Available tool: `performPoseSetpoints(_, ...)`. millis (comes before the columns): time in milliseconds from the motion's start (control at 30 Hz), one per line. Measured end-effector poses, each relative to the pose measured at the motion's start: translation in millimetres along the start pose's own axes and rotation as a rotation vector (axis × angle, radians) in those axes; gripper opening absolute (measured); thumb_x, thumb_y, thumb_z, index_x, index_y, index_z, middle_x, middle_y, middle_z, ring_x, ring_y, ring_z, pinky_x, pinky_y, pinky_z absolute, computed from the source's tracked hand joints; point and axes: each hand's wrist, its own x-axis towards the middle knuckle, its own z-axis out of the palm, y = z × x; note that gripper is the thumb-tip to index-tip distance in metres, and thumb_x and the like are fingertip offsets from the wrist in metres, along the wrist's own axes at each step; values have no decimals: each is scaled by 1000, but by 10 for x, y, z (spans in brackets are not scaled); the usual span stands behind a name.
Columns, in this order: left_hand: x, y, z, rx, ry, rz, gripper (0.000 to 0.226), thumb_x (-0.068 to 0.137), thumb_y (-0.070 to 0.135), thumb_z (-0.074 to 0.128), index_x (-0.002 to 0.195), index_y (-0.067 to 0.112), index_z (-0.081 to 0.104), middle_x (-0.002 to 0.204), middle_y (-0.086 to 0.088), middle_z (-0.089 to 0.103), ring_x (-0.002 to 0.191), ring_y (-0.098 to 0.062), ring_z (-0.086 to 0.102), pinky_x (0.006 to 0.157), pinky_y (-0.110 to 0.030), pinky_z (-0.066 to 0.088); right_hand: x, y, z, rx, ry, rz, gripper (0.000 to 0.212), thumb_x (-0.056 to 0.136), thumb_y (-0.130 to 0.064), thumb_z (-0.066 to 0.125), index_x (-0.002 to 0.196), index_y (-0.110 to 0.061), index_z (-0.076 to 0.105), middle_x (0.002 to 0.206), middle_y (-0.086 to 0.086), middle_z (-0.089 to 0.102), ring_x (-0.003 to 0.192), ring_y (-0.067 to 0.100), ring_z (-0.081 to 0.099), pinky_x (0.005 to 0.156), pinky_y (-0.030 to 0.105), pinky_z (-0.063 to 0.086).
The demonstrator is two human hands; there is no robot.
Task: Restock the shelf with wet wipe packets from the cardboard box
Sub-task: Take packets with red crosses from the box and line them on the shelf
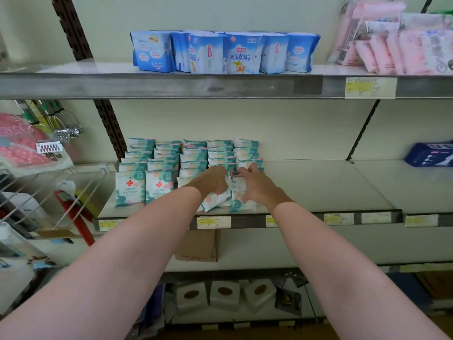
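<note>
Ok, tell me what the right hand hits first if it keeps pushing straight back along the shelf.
Probably the rear white-and-teal wet wipe packets stacked directly behind the right hand; depth is unclear, but nothing else shows in that line.

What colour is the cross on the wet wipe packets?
Red cross on white-and-teal wet wipe packets, head view.

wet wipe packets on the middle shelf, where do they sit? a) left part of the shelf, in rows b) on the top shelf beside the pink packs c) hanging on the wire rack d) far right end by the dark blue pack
a: the wet wipe packets stand in rows on the left part of the middle shelf, where the left hand and right hand are setting more at the front.
</note>
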Motion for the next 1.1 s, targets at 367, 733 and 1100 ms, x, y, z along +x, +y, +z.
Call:
performPoseSetpoints(367,-41,17,-17,-9,14,30,32,83,1,56,114,8,51,101,-7,53,84,-24,57,64,-33,48,-23,17,-168,-105,98,16,71,71,-29,87,131,-22,50,131,10,55,120,32,43,88,34,36)
performPoseSetpoints(733,-37,22,1,-134,36,5,33,82,4,60,114,9,50,100,-9,59,82,-23,59,63,-32,49,-26,9,-257,-52,215,-37,27,83,-15,65,107,-19,54,104,4,65,95,28,59,79,32,39)
performPoseSetpoints(1100,-68,-12,-16,-197,45,-73,43,83,4,59,125,4,49,95,-9,58,82,-25,62,59,-29,49,-119,95,-85,457,212,292,44,72,-17,82,103,-19,50,95,-2,61,90,22,62,73,34,55)
